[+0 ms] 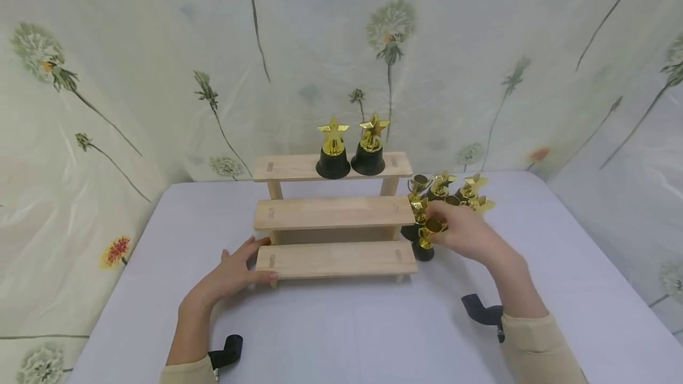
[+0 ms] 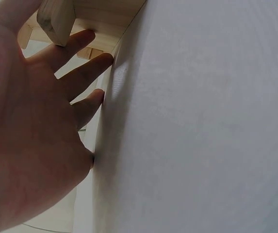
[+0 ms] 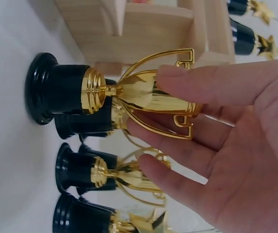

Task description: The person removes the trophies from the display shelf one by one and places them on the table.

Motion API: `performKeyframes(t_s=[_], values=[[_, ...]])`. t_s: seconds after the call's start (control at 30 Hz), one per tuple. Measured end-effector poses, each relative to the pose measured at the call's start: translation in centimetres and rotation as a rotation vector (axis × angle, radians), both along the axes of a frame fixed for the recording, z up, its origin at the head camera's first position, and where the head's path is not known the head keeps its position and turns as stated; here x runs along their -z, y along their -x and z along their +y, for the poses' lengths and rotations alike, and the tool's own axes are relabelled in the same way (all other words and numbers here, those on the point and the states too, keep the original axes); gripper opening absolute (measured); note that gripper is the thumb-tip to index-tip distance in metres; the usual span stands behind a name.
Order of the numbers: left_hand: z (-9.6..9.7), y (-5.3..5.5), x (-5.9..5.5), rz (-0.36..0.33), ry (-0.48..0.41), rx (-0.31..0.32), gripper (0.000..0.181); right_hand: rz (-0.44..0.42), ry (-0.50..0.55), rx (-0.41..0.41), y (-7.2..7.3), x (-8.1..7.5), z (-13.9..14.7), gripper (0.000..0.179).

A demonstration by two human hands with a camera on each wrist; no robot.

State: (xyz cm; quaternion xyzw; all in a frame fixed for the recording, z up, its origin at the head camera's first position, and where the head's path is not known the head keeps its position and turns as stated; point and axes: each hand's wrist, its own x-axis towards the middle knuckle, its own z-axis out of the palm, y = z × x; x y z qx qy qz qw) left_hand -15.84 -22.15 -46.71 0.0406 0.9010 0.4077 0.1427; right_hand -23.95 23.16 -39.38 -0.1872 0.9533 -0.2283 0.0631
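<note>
A three-tier light wooden stand (image 1: 336, 258) sits on the table. My left hand (image 1: 232, 272) touches the left end of its lowest tier, the thumb at the front corner; in the left wrist view its fingers (image 2: 83, 77) are spread and fairly straight. To the right of the stand, my right hand (image 1: 469, 234) pinches a small gold trophy cup (image 3: 143, 92) by its bowl, thumb on the near side and fingers behind. The cup has two handles and a round black base, and stands upright close to the tabletop. Two gold star trophies (image 1: 333, 153) stand side by side on the top tier.
Beside the stand's right end is a cluster of several more trophies, some cups (image 1: 419, 184) and some stars (image 1: 472, 185), partly hidden by my right hand. White cloth covers the table (image 1: 341, 336). A flower-printed curtain (image 1: 320, 46) hangs behind.
</note>
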Motion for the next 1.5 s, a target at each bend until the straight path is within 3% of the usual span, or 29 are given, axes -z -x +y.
performKeyframes(t_s=[0.43, 0.67, 0.77, 1.13, 1.4, 1.5], values=[[-0.5, 0.1, 0.5, 0.012, -0.007, -0.005, 0.091, -0.023, -0.016, -0.041, 0.1, -0.2, -0.7, 0.035], [-0.4, 0.1, 0.6, 0.002, -0.017, -0.008, 0.09, -0.055, -0.016, -0.087, 0.0, -0.4, -1.1, 0.068], [-0.3, 0.1, 0.6, 0.001, -0.019, -0.007, 0.09, -0.042, -0.004, -0.099, 0.1, -0.6, -1.3, 0.07], [-0.3, 0.2, 0.4, -0.002, -0.017, -0.015, 0.09, 0.066, -0.077, 0.007, 0.4, -3.5, -3.1, 0.057], [-0.5, 0.3, 0.5, 0.01, -0.022, -0.014, 0.089, 0.176, 0.214, -0.006, 3.4, -6.1, -5.5, 0.059], [-0.4, 0.3, 0.6, 0.008, -0.042, -0.006, 0.089, 0.198, 0.254, 0.021, 4.6, -6.8, -6.1, 0.058]])
